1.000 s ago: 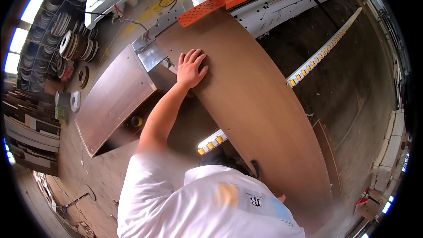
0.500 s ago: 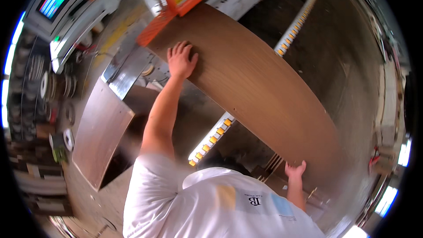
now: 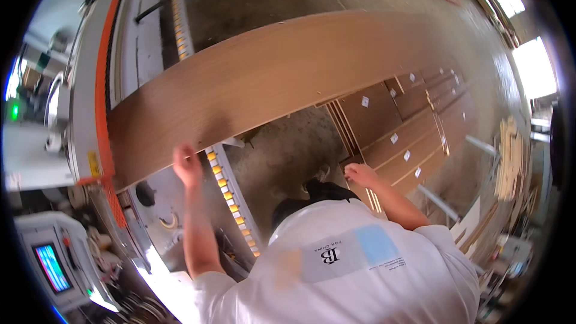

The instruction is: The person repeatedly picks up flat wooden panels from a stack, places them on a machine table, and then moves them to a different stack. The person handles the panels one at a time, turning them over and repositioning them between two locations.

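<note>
A long brown wood-grain board (image 3: 264, 66) lies across the view, its left end against the orange edge of a machine (image 3: 102, 102). My left hand (image 3: 188, 167) is at the board's near edge, fingertips overlapping it. Motion smears its fingers, and whether it touches the board cannot be made out. Further right, my right hand (image 3: 362, 175) is off the board, beside the near corner of a stack of brown panels (image 3: 378, 117). Its fingers are loosely bent, with nothing seen in them.
A rail with yellow rollers (image 3: 225, 189) runs under the board. Lower left stands a control panel with a lit screen (image 3: 51, 267). Several small white labels dot the panel stack. At the right are pale wood strips (image 3: 510, 159) and metal bars (image 3: 440, 203) near the floor.
The view has swung right, bringing the panel stack into sight. My left hand has moved off the board's face to its near edge. My right hand has left the board.
</note>
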`<state>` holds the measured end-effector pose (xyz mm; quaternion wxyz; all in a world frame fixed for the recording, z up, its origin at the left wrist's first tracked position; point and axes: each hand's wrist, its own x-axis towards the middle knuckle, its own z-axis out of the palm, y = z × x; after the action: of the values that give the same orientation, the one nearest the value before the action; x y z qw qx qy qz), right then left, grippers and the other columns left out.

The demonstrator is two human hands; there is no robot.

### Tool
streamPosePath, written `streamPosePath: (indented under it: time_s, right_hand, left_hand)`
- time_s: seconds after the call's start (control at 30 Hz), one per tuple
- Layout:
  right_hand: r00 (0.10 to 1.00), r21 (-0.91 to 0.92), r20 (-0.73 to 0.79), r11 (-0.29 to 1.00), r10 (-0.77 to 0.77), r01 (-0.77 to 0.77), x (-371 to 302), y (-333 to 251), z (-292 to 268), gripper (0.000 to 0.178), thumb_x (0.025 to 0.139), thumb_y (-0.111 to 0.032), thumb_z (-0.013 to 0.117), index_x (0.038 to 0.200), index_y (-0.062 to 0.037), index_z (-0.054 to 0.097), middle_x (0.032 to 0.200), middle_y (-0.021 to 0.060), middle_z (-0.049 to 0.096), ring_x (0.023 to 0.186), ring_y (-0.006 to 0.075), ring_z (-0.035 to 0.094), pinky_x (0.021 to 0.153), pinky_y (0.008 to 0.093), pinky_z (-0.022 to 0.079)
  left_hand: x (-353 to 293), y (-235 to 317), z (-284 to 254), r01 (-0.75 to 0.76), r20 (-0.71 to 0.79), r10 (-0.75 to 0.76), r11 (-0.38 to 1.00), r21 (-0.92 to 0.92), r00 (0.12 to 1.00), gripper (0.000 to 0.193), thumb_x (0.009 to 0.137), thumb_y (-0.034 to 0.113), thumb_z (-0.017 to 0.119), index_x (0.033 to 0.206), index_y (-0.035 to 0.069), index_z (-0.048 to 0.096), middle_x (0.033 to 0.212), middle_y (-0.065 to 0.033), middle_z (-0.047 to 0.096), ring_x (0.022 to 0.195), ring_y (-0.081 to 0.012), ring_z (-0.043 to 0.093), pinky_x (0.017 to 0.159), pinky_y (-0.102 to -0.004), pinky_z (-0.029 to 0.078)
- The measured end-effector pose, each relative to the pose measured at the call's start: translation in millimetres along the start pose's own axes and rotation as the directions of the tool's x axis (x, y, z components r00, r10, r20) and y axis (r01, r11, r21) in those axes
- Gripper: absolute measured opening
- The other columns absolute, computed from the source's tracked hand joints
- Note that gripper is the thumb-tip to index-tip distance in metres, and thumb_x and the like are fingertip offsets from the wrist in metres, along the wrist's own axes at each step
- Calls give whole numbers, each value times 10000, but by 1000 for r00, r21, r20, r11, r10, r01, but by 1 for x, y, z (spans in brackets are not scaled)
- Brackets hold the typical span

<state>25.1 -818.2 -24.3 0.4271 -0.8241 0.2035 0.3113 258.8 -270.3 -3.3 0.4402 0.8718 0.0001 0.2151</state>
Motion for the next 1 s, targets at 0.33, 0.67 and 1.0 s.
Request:
streamPosePath:
  time_s: [0.33, 0.67, 1.0]
  right_hand:
    - [867, 578, -20, 714, 497, -396, -67, 254, 31, 222, 963, -192, 661, 939, 25, 703, 735, 123, 713, 602, 186, 660, 542, 337, 533]
    - [847, 722, -191, 656, 496, -222, -10, 199, 8, 398, 953, -369, 652, 1001, 17, 735, 854, 108, 756, 695, 159, 701, 608, 310, 543]
    - [899, 324, -249, 906, 360, -273, 144, 71, 3, 515, 921, -537, 596, 1217, -127, 698, 1210, 144, 698, 1138, 350, 648, 965, 443, 516]
  left_hand:
    - [-134, 143, 211, -114, 995, -68, 990, 76, 74, 394, 954, 374, 623, 1269, 143, 673, 1142, -88, 739, 1060, -281, 699, 916, -399, 546]
    - [-59, 109, 323, -322, 973, -225, 925, 201, -40, 412, 947, 378, 617, 1254, 107, 663, 1175, -135, 727, 1117, -319, 676, 954, -416, 521]
    - [99, 64, 516, -414, 927, -327, 830, 374, 183, 428, 907, 310, 605, 1280, 103, 642, 1209, -202, 688, 1157, -394, 638, 969, -490, 512]
